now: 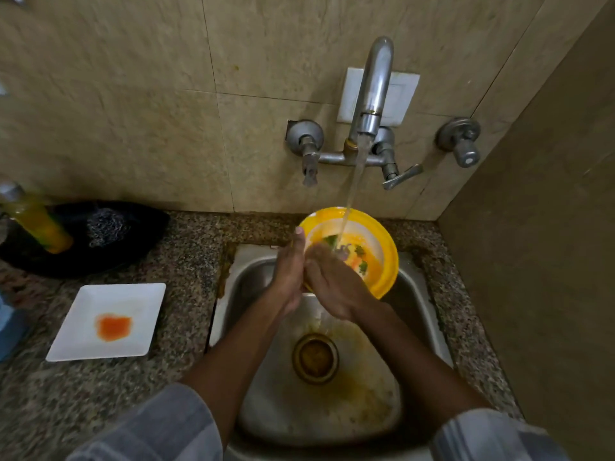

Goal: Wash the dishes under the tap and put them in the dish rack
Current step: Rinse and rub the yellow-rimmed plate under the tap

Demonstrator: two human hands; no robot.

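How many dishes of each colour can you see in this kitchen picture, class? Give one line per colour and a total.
Yellow-rimmed: 1, the yellow plate held under the running water by both hands
White: 1, the square white plate on the counter, with an orange smear
Black: 1, the black dish holding a steel scrubber
Total: 3

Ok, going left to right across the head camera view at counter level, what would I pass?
Yellow bottle → steel scrubber in the black dish → square white plate → left hand → right hand → yellow bowl.
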